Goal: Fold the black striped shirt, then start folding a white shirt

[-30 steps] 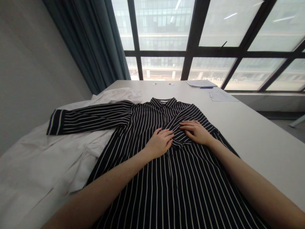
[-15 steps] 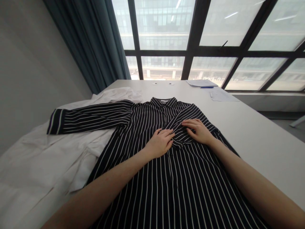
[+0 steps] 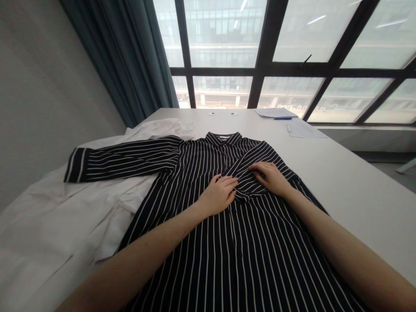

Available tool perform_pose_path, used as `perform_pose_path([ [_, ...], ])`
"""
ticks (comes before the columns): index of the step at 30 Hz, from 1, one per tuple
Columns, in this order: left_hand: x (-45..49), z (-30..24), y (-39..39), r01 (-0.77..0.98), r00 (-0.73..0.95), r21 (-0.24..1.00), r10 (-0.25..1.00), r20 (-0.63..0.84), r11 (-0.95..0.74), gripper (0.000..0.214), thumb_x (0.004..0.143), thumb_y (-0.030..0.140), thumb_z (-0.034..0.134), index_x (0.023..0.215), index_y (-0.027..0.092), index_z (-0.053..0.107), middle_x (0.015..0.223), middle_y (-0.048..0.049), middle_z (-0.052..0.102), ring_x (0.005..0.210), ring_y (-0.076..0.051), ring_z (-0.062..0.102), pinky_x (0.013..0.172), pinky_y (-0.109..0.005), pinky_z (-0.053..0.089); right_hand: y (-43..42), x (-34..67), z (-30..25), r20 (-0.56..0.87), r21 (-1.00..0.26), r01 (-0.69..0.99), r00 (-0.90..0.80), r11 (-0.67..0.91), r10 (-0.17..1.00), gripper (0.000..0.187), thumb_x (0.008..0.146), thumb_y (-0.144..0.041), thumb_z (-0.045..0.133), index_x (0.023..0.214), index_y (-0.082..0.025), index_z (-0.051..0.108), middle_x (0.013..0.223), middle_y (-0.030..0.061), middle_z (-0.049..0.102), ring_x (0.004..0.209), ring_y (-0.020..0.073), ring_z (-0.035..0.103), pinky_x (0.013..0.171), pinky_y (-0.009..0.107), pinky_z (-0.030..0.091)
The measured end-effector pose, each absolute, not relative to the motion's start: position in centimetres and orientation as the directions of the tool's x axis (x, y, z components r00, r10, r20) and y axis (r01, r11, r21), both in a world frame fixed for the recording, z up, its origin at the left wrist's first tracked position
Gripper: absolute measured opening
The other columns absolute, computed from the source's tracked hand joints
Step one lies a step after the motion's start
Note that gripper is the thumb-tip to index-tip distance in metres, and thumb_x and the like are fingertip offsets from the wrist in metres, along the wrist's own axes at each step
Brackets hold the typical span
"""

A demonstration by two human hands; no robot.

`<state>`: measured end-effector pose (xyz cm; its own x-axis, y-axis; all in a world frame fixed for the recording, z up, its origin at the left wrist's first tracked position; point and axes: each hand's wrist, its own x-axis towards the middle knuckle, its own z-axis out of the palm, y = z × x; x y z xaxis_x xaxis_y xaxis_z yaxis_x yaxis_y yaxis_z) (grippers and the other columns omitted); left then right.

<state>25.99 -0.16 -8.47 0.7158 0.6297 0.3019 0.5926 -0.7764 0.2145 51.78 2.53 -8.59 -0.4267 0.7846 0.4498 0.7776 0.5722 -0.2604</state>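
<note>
A black shirt with white stripes lies spread on the table, its collar pointing away from me. The right-hand sleeve is folded inward over the chest. My left hand rests flat with fingers outstretched at that sleeve's end, near the button line. On the upper part of the same sleeve lies my right hand, fingers slightly bent and apart, touching the cloth. The other sleeve stretches out to the left across white cloth.
White garments are heaped along the left side under the striped shirt. Papers and a blue pen lie at the far right of the white table. A blue curtain and windows stand behind.
My right hand's fingers have curled slightly on the sleeve. My left hand and the shirt look the same.
</note>
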Motion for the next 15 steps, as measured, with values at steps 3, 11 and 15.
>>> perform_pose_path([
  [3,26.03,-8.4,-0.16,0.591,0.715,0.218,0.629,0.304,-0.777,0.036,0.098,0.024,0.04,0.129,0.018,0.057,0.139,-0.0074,0.057,0.131,-0.02,0.049,0.115,-0.047,0.026,2.58,51.86,-8.66,0.441,-0.228,0.802,-0.421,0.553,0.792,0.03,0.091,-0.02,0.047,0.118,-0.022,0.06,0.112,0.0071,0.069,0.109,0.0259,0.06,0.094,0.045,0.042],
  [11,26.02,-8.29,-0.26,0.59,0.727,0.2,0.623,0.29,-0.782,0.037,0.098,0.024,0.041,0.133,0.018,0.054,0.143,-0.0083,0.052,0.132,-0.021,0.046,0.114,-0.048,0.027,2.27,51.85,-8.37,0.422,-0.198,0.772,-0.489,0.604,0.763,0.026,0.09,-0.016,0.043,0.101,-0.023,0.066,0.122,0.0069,0.067,0.116,0.0249,0.057,0.098,0.046,0.037],
  [15,26.06,-8.27,-0.31,0.612,0.728,0.167,0.634,0.263,-0.773,0.04,0.098,0.026,0.04,0.136,0.018,0.051,0.148,-0.0098,0.047,0.134,-0.023,0.044,0.112,-0.048,0.03,2.53,51.99,-8.74,0.432,-0.173,0.811,-0.447,0.559,0.783,0.03,0.09,-0.019,0.045,0.107,-0.024,0.069,0.123,0.0062,0.067,0.119,0.0253,0.056,0.098,0.047,0.037],
])
